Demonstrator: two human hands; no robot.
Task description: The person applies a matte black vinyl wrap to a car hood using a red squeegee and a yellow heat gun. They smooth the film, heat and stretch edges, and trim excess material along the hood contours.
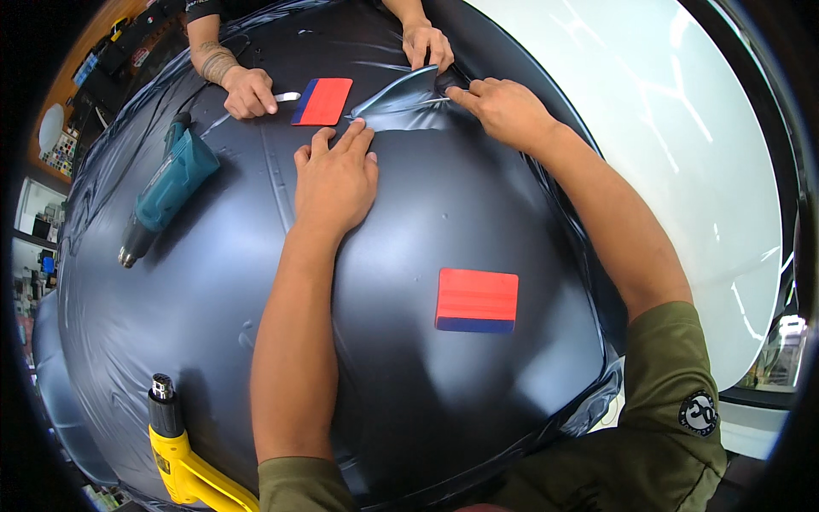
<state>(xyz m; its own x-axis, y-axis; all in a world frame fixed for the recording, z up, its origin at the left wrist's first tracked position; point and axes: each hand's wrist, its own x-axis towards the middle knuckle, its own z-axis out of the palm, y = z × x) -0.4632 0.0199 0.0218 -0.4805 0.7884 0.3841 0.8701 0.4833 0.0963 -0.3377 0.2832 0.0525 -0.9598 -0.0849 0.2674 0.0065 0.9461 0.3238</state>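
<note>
A dark satin-blue vinyl film [392,358] covers a curved panel, probably a car hood. My left hand [337,179] lies palm down on it with fingers apart, fingertips by the near corner of a lifted, shiny flap [397,107]. My right hand [508,111] is closed at the flap's right end. A thin light strip or blade shows at its fingertips; I cannot make out which. Across from me, a co-worker's hand [426,47] pinches the flap's top edge. Their other hand [250,92] holds a small, pale, flat-ended tool [288,96] beside a red squeegee [326,102] with a blue edge.
A second red squeegee [478,299] lies on the film near my right forearm. A teal heat gun [175,183] rests at the left, a yellow heat gun [183,465] at the lower left. To the right is a glossy white panel [682,171]. Loose film [593,405] bunches along the edge.
</note>
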